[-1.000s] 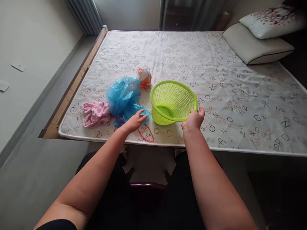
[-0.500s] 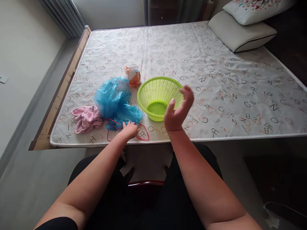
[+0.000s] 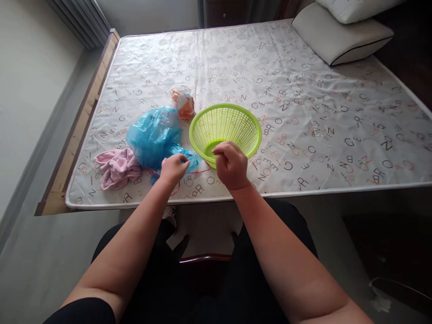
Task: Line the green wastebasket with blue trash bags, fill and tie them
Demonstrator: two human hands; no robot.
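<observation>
While both hands pinch the thin red string [image 3: 199, 170] on the bed's letter-printed mattress [image 3: 303, 112], left hand [image 3: 173, 167] and right hand [image 3: 230, 165] closed around it, it runs sideways between them, before the green plastic basket [image 3: 236, 123].

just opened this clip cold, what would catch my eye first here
The bright green basket stands out, upright near the front edge of the letter-printed mattress. Just left of it lies a crumpled blue plastic bag, with a pink cloth further left. Both hands are closed on a thin red string, the left hand by the bag and the right hand before the basket.
</observation>
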